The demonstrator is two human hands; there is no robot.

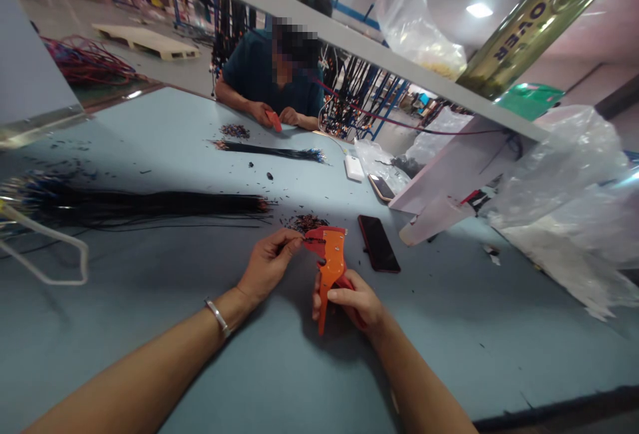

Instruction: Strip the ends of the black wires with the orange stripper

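Observation:
My right hand [352,297] is wrapped round the handles of an orange and red wire stripper [333,254], held with its jaws pointing away from me. Close by on the left, my left hand [272,257] pinches a thin black wire whose end sits at the stripper's jaws; most of the wire is hidden. Just beyond the tool lies a small heap of cut insulation bits [307,222]. A long bundle of black wires [160,204] stretches across the table to the left, its stripped-looking ends turned towards the heap.
A dark phone [379,243] lies right of the stripper. Across the table [210,361], a co-worker [279,81] holds an orange tool near a second wire bundle [272,150]. A shelf beam [349,34] crosses overhead. Plastic bags [564,174] pile up at the right.

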